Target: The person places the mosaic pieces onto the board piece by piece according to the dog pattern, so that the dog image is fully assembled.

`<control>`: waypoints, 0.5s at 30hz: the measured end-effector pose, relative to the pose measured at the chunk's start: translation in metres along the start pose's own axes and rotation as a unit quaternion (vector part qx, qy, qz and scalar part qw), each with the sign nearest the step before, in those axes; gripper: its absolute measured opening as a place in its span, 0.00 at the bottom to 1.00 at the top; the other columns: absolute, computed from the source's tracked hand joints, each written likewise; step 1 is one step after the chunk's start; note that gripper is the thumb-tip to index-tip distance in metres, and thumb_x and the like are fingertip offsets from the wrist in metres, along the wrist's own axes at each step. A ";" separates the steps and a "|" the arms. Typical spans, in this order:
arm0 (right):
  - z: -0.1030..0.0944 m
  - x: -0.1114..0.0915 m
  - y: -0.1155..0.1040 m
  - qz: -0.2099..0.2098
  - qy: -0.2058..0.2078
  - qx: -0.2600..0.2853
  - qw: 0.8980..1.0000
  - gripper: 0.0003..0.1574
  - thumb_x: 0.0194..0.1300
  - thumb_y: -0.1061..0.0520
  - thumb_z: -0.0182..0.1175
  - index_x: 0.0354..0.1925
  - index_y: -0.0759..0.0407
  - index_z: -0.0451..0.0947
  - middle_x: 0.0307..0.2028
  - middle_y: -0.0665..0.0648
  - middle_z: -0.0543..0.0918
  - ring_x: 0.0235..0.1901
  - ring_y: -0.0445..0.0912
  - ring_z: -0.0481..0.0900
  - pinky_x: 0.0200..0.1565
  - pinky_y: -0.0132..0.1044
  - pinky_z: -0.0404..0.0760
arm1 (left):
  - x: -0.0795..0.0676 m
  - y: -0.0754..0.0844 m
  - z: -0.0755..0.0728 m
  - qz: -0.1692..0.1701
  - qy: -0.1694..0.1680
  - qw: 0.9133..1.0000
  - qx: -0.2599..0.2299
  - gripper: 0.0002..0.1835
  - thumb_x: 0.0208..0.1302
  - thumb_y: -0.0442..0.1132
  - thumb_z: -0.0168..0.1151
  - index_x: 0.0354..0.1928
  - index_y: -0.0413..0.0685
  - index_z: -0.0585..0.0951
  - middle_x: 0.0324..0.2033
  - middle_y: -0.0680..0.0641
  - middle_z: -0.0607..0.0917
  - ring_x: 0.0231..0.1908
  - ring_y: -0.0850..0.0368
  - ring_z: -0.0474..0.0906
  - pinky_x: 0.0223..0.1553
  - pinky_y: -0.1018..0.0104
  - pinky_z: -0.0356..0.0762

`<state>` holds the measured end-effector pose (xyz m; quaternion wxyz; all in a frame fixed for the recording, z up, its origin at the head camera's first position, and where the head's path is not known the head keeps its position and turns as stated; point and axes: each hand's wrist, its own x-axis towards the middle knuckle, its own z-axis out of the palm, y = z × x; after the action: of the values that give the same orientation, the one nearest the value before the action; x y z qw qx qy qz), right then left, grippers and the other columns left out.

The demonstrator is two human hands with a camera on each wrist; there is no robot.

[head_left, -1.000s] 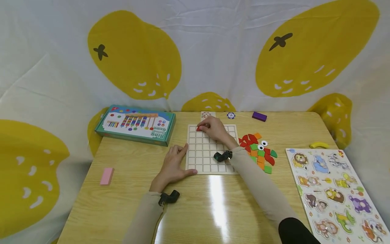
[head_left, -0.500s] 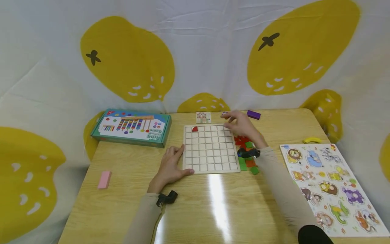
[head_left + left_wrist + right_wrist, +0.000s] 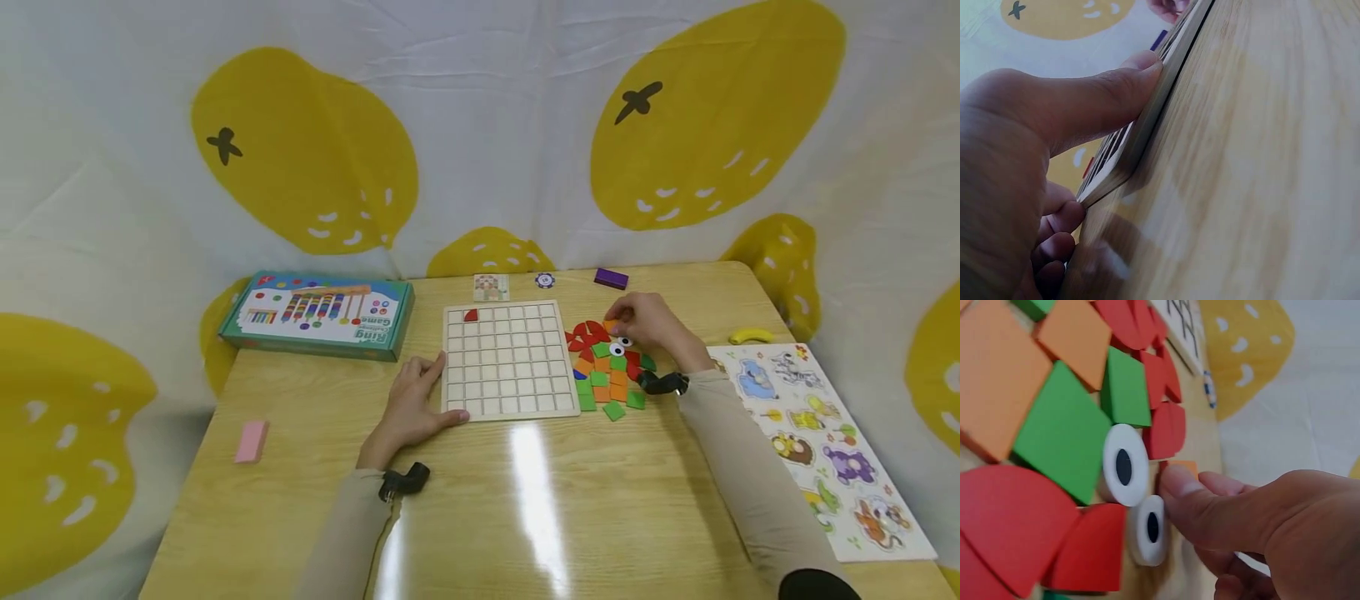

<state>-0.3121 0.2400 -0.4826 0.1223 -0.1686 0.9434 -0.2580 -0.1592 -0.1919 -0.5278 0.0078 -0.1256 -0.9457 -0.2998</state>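
On table (image 3: 457, 517), grid board (image 3: 507, 359), one red piece (image 3: 471, 315) in far row near left end. Left hand (image 3: 408, 408) spread wide, thumb on board's near edge, fingers at left edge. Just right, loose coloured pieces (image 3: 586, 394); there right hand (image 3: 651, 321) pinches orange tile (image 3: 1189, 467) beside two eye discs (image 3: 1125, 464). Beyond board: card (image 3: 491, 287), chip (image 3: 545, 281), purple block (image 3: 611, 278). Farther left, game box (image 3: 318, 315), pink block (image 3: 251, 442); right, banana (image 3: 750, 335), animal puzzle (image 3: 851, 492).
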 end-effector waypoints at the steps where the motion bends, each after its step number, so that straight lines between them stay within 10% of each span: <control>1: -0.001 0.000 0.001 0.002 0.004 -0.001 1.000 0.11 0.62 0.59 0.68 0.43 0.61 0.83 0.37 0.58 0.85 0.36 0.50 0.80 0.45 0.47 0.78 | 0.001 -0.001 0.001 -0.001 -0.002 1.000 0.001 0.63 0.42 0.71 0.73 0.76 0.48 0.59 0.48 0.48 0.68 0.47 0.54 0.62 0.50 0.58 0.59; 7: -0.005 0.006 -0.019 -0.026 0.069 0.086 0.994 0.15 0.68 0.56 0.63 0.50 0.61 0.77 0.37 0.61 0.81 0.36 0.51 0.77 0.40 0.41 0.74 | 0.002 -0.004 0.004 -0.010 -0.006 1.000 0.005 0.63 0.42 0.72 0.73 0.77 0.50 0.58 0.49 0.48 0.68 0.48 0.54 0.62 0.50 0.58 0.60; 15: 0.037 0.048 -0.090 -0.075 0.108 0.269 0.954 0.19 0.66 0.52 0.65 0.54 0.57 0.81 0.39 0.63 0.83 0.39 0.58 0.80 0.39 0.41 0.79 | 0.003 -0.003 0.001 -0.008 -0.011 1.000 0.005 0.63 0.42 0.72 0.72 0.76 0.50 0.58 0.51 0.48 0.68 0.48 0.54 0.62 0.51 0.58 0.60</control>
<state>-0.3213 0.1322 -0.4724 0.0406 -0.1709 0.8314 -0.5272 -0.1627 -0.1931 -0.5305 -0.0047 -0.1210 -0.9483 -0.2933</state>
